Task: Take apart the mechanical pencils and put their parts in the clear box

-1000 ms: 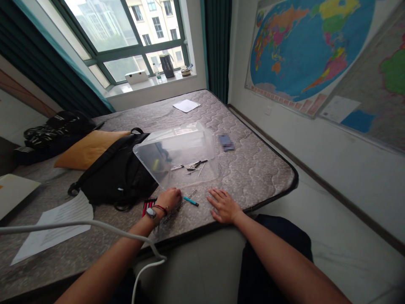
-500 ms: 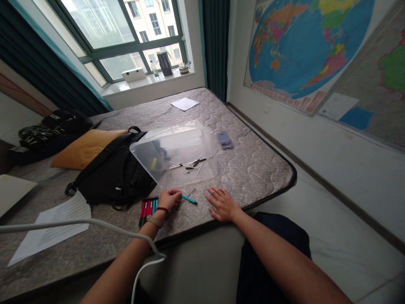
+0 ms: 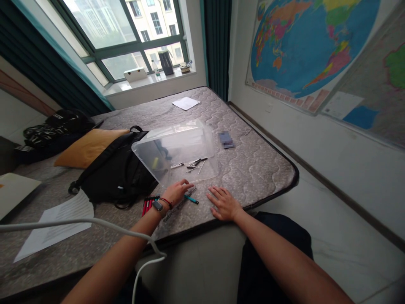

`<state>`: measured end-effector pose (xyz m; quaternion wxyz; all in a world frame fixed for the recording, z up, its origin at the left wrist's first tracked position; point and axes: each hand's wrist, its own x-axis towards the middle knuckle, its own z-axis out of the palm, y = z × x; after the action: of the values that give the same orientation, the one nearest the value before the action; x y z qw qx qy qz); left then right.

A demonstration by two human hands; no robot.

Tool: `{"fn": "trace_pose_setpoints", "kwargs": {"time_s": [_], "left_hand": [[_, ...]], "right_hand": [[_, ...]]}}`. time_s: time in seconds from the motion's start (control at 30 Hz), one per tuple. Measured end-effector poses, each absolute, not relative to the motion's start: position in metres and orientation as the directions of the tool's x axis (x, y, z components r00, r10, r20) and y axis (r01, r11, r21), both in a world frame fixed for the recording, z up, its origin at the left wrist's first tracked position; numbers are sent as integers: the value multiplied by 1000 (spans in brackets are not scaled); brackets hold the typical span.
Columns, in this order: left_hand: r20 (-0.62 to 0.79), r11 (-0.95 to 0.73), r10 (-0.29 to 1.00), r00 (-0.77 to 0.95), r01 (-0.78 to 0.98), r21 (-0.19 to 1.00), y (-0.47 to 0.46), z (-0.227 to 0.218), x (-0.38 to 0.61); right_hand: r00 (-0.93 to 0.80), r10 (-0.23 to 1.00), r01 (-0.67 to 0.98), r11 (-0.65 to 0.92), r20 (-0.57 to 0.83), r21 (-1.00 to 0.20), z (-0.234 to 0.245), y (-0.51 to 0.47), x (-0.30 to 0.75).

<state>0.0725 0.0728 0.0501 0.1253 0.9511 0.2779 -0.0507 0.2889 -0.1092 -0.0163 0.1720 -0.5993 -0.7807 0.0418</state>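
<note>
My left hand [image 3: 177, 193], wearing a watch [image 3: 157, 205] and a red bracelet, reaches over the mattress at the near edge of a clear plastic box [image 3: 152, 162]. Its fingers stretch forward, and I see nothing held in them. A teal pen [image 3: 191, 199] lies on the mattress just beneath and to the right of these fingers. Partly hidden behind the left wrist is a row of red and teal pens [image 3: 148, 204]. My right hand [image 3: 225, 204] rests flat on the mattress with fingers spread. Several black and white pens or thin sticks [image 3: 196, 163] lie scattered inside the box.
A black backpack [image 3: 117, 175] and a yellow pillow [image 3: 91, 145] lie left of the box. Printed sheets [image 3: 60, 223] are at the near left. A white cable [image 3: 107, 225] crosses in front of my left arm. Beyond are a blurred bluish item [image 3: 226, 139] and white paper [image 3: 186, 103].
My left hand has let go of the teal pen and moved forward and right, towards the box. The pen stays where it was. My right hand has not moved.
</note>
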Motion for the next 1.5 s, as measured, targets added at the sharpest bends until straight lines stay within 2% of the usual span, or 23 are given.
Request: {"fn": "trace_pose_setpoints", "kwargs": {"time_s": [0.17, 0.47, 0.6, 0.67, 0.73, 0.8, 0.83, 0.9, 0.93, 0.97, 1.03, 1.07, 1.17, 1.23, 1.37, 1.43, 1.5], "left_hand": [[-187, -864, 441, 878, 471, 177, 76, 47, 90], [-196, -825, 491, 849, 525, 209, 74, 45, 91], [-241, -814, 524, 817, 563, 139, 73, 47, 95], [-270, -810, 541, 796, 580, 86, 71, 51, 100], [-278, -814, 535, 798, 575, 83, 67, 56, 106], [-278, -816, 529, 802, 571, 94, 66, 56, 110], [-274, -816, 527, 804, 569, 102, 70, 52, 111], [-279, -822, 514, 811, 559, 111, 83, 37, 113], [-288, -829, 515, 807, 554, 69, 92, 26, 114], [-297, -838, 499, 814, 541, 75, 100, 15, 114], [-292, -848, 479, 828, 522, 92, 112, 0, 111], [-273, -838, 497, 824, 537, 98, 114, -2, 106], [-197, -789, 573, 796, 600, 132, 107, 14, 82], [-174, -762, 598, 782, 622, 181, 94, 35, 64], [-186, -722, 645, 741, 671, 168, 73, 65, 33], [-204, -700, 671, 713, 700, 146, 67, 71, 18], [-202, -689, 685, 700, 712, 132, 63, 73, 5]], "right_hand": [[-232, 948, 922, 285, 217, -262, -15, -109, 290], [-231, 946, 914, 291, 229, -281, -19, -112, 290], [-215, 944, 902, 290, 250, -321, -18, -106, 292], [-117, 963, 894, 208, 242, -396, -6, -100, 287], [129, 975, 846, -14, 179, -533, 12, -101, 273], [342, 936, 709, -201, 79, -676, 29, -114, 252], [413, 909, 636, -240, 61, -734, 35, -127, 240], [453, 886, 552, -195, 95, -810, 40, -165, 216], [410, 906, 534, -143, 107, -833, 42, -190, 205], [323, 942, 522, -96, 92, -847, 45, -218, 194], [210, 978, 489, -103, 2, -866, 53, -275, 178], [229, 971, 460, -164, -62, -873, 58, -300, 173], [515, 846, 358, -355, -134, -864, 70, -339, 174], [540, 838, 394, -338, -83, -855, 72, -325, 186], [380, 920, 606, -171, 93, -777, 64, -225, 211], [386, 912, 654, -162, 141, -739, 53, -164, 216], [394, 910, 682, -195, 129, -705, 38, -115, 213]]}}
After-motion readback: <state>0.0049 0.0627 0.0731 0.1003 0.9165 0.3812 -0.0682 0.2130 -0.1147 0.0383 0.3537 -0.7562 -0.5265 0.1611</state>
